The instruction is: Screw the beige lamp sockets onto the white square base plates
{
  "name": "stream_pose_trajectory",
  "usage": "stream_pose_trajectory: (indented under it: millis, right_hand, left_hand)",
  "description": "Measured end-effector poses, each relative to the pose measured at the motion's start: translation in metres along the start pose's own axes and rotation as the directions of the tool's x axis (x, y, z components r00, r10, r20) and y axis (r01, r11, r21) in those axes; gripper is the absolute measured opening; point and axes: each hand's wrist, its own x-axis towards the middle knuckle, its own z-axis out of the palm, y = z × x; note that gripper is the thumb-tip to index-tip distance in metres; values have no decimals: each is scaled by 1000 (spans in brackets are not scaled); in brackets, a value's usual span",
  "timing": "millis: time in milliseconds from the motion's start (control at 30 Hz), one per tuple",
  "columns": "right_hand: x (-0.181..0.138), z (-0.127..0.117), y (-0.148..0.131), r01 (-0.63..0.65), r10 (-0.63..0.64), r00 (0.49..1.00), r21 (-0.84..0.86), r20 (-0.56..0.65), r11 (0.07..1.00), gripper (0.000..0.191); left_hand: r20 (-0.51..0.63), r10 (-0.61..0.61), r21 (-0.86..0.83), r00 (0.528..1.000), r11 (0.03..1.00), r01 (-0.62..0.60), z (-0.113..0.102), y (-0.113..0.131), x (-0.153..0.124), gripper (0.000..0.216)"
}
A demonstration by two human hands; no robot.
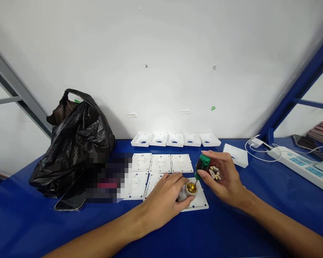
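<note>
My right hand [222, 175] grips a short screwdriver [203, 163] with a green and black handle. Its shaft tilts down into a round white lamp socket [191, 189] with a brass-coloured inside; where exactly the tip rests is hard to see. Fingers and thumb of my left hand [168, 195] are closed around the socket, on top of a white square plate [201, 200]. Small brass-coloured pieces [216, 175] show partly behind my right fingers. Further white plates [160, 163] lie in rows beyond and beside my left hand, which covers part of one.
White box-shaped covers [174, 139] with round holes line the wall. Another white cover [235, 155] lies right, near a power strip [304, 168] and white cable [269, 160]. A black plastic bag [78, 143] and a phone [71, 197] are on the left of the blue table [220, 229].
</note>
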Motion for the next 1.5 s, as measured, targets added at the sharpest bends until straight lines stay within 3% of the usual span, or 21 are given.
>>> stream_pose_trajectory:
  millis: [600, 867, 1000, 1267, 1367, 1500]
  right_hand:
    - [1, 4, 1, -5, 6, 1000, 41, -29, 999, 59]
    - [-4, 4, 4, 79, -77, 975, 0, -209, 997, 56]
    - [4, 1, 4, 26, -20, 939, 13, -344, 1000, 47]
    - [23, -1, 7, -203, 241, 915, 144, -325, 968, 31]
    - [26, -1, 11, -212, 250, 913, 149, -322, 966, 30]
    - [21, -1, 19, -161, 174, 901, 66, -398, 985, 35]
  left_hand:
    - [8, -4, 9, 1000, 1000, 4, -1, 2, 0, 25]
    - [-14, -17, -29, 1000, 999, 17, -2, 2, -1, 24]
    - [-26, -19, -37, 999, 999, 18, -3, 3, -2, 25]
    - [-77, -33, -22, 996, 999, 31, -1, 3, -4, 30]
    - [-85, -35, -26, 996, 999, 33, -1, 3, -3, 34]
    - [-76, -41, -32, 996, 999, 39, -1, 4, -3, 31]
